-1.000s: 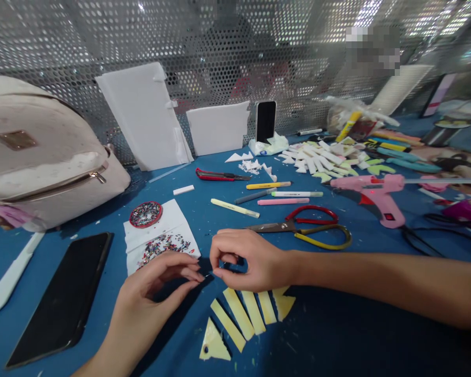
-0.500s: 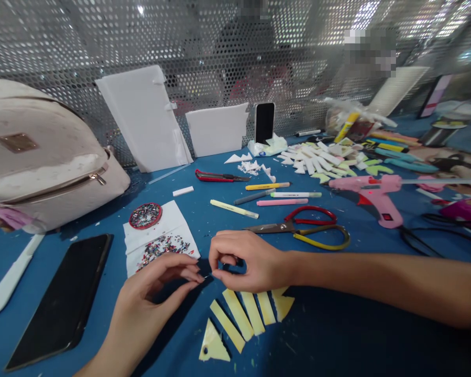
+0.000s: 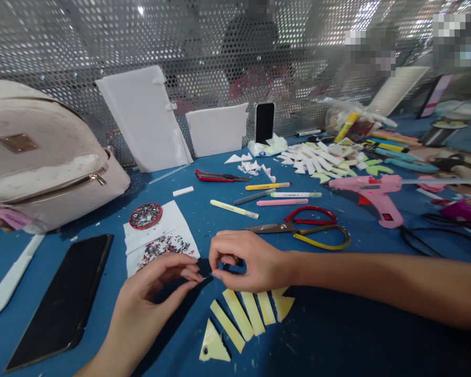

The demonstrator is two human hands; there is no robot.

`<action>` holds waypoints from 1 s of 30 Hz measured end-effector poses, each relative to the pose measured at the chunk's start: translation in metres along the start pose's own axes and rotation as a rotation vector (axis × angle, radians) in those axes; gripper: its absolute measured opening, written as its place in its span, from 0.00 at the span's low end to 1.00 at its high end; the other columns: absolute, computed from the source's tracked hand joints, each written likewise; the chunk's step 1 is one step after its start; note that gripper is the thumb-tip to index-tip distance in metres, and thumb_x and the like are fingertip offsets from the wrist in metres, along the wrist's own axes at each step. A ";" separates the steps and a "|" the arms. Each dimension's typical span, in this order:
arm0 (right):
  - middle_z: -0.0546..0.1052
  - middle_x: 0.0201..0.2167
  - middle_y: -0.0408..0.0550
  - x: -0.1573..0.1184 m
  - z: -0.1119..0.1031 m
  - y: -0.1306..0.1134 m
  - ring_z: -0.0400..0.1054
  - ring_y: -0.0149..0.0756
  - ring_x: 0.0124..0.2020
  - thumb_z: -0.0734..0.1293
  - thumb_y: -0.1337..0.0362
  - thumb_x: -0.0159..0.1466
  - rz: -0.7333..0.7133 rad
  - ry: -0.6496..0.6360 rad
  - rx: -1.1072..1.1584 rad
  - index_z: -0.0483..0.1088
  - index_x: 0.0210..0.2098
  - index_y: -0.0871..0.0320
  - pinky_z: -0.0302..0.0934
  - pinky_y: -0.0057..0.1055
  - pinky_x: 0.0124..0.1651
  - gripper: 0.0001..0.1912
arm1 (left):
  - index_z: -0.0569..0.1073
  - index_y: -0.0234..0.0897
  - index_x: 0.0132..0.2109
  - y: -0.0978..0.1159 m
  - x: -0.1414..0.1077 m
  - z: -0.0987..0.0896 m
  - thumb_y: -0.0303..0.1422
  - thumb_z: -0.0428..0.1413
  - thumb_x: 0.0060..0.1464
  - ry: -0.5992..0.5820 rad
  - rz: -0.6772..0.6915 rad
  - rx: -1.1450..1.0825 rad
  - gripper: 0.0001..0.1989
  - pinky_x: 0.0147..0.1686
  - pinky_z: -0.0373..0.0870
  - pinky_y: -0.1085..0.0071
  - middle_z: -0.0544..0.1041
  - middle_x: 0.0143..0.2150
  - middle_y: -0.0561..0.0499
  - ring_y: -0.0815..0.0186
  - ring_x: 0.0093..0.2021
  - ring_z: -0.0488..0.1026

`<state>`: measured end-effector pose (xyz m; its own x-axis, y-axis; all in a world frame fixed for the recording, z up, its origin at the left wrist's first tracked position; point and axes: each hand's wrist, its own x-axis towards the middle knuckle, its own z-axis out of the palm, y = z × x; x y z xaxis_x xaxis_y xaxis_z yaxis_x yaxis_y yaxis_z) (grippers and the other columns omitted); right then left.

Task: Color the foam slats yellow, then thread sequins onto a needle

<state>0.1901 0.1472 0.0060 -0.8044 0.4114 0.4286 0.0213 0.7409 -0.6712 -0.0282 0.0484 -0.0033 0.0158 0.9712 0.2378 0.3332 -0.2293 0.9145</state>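
Observation:
My left hand (image 3: pixel 160 298) pinches something tiny and thin between thumb and fingers, too small to name. Close to its right, my right hand (image 3: pixel 247 262) has its thumb and index finger pressed together; whatever it holds is too fine to make out. Below the hands lie several yellow strips (image 3: pixel 238 315) in a row, with a yellow triangular piece (image 3: pixel 214 343) that has a hole at the left and a yellow tail-shaped piece (image 3: pixel 283 305) at the right. Behind my left hand, small coloured beads (image 3: pixel 164 246) are spread on a white tissue (image 3: pixel 170 214) beside a red-rimmed dish of beads (image 3: pixel 145 215).
Scissors (image 3: pixel 290 228) lie just behind my right hand. Further back are markers (image 3: pixel 234 209), a red cutter (image 3: pixel 219 176) and a pink glue gun (image 3: pixel 376 191). A black phone (image 3: pixel 60 303), a white knife (image 3: pixel 11 280) and a backpack (image 3: pixel 50 157) are on the left.

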 end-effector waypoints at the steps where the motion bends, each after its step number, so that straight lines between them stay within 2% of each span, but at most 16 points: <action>1: 0.63 0.24 0.38 0.000 0.000 0.000 0.60 0.30 0.29 0.66 0.70 0.63 -0.002 0.001 -0.001 0.67 0.33 0.57 0.54 0.27 0.34 0.03 | 0.79 0.47 0.46 0.000 0.000 0.000 0.28 0.64 0.57 0.000 0.002 0.002 0.11 0.42 0.81 0.78 0.84 0.38 0.55 0.67 0.37 0.84; 7: 0.62 0.24 0.38 0.000 0.000 0.000 0.59 0.29 0.28 0.66 0.70 0.63 -0.005 0.014 0.007 0.67 0.33 0.58 0.54 0.26 0.33 0.03 | 0.79 0.46 0.46 0.000 0.000 0.000 0.27 0.63 0.57 -0.004 0.016 -0.001 0.11 0.43 0.81 0.76 0.84 0.38 0.54 0.65 0.37 0.84; 15: 0.62 0.24 0.38 0.000 0.000 0.001 0.59 0.29 0.29 0.67 0.70 0.63 -0.007 0.005 -0.006 0.68 0.33 0.58 0.54 0.26 0.34 0.03 | 0.79 0.47 0.46 0.004 0.002 0.001 0.26 0.63 0.57 -0.026 0.034 0.003 0.12 0.43 0.80 0.79 0.84 0.38 0.57 0.69 0.37 0.84; 21: 0.63 0.24 0.38 0.000 0.001 0.001 0.60 0.28 0.29 0.67 0.70 0.63 -0.013 -0.003 -0.006 0.68 0.33 0.59 0.54 0.25 0.34 0.03 | 0.78 0.49 0.48 0.003 0.001 0.000 0.22 0.61 0.57 -0.046 0.115 0.066 0.16 0.44 0.79 0.82 0.84 0.39 0.59 0.71 0.38 0.84; 30: 0.63 0.25 0.38 -0.001 0.003 0.003 0.61 0.28 0.31 0.66 0.70 0.64 -0.048 -0.042 -0.032 0.68 0.34 0.58 0.54 0.26 0.36 0.02 | 0.78 0.50 0.47 0.007 0.001 0.001 0.22 0.62 0.57 -0.025 0.195 0.176 0.16 0.43 0.77 0.86 0.84 0.39 0.61 0.74 0.37 0.83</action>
<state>0.1894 0.1477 0.0018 -0.8290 0.3527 0.4340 0.0003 0.7763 -0.6303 -0.0246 0.0480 0.0028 0.1181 0.9117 0.3936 0.4800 -0.3994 0.7810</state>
